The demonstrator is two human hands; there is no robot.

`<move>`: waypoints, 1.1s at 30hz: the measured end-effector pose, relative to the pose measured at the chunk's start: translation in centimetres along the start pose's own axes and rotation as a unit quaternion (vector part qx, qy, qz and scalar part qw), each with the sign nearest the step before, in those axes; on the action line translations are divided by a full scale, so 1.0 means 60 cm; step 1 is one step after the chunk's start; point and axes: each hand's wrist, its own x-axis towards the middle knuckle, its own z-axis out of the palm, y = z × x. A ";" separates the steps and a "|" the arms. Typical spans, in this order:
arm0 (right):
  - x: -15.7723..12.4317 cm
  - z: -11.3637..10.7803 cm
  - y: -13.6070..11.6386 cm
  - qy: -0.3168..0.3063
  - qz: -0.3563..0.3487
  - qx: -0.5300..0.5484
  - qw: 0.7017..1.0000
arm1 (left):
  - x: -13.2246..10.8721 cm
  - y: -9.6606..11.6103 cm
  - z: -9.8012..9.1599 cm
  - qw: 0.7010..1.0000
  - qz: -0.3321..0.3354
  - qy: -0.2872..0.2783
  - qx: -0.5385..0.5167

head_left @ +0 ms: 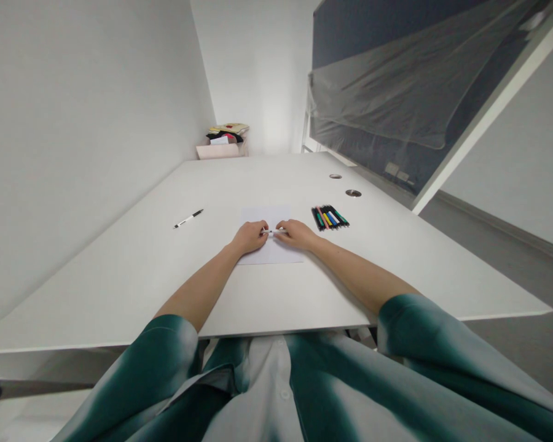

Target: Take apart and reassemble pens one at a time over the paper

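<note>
A white sheet of paper (263, 216) lies flat on the white table (166, 270) in front of me. My left hand (250, 237) and my right hand (296, 233) rest on the sheet, close together. Both have their fingers curled around a thin white pen (273, 232) held level between them. Each hand grips one end of it. A row of several coloured markers (330, 217) lies just right of the sheet, a short way from my right hand.
A single black-and-white pen (188, 218) lies on the table to the left. Two round cable holes (352, 193) sit at the back right. A box with clothes (223, 142) stands at the far end. A dark plastic-covered board (410, 92) leans at the right.
</note>
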 end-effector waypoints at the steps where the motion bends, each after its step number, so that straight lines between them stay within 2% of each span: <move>1: -0.001 0.001 0.001 0.004 0.002 -0.001 1.000 | 0.000 0.000 -0.001 1.000 0.002 -0.002 0.003; 11: 0.002 0.005 0.006 0.009 0.033 0.010 0.999 | 0.004 -0.003 0.001 1.000 0.027 0.006 0.003; 19: 0.002 0.003 0.006 0.011 -0.006 0.004 1.000 | 0.002 -0.006 0.003 0.999 0.033 0.022 -0.002; 26: 0.007 -0.001 0.001 -0.012 -0.009 -0.001 1.000 | 0.000 -0.003 0.002 1.000 0.012 0.009 -0.012; 33: 0.000 0.001 0.003 0.006 0.007 0.003 1.000 | 0.000 -0.002 0.000 1.000 0.004 -0.001 -0.010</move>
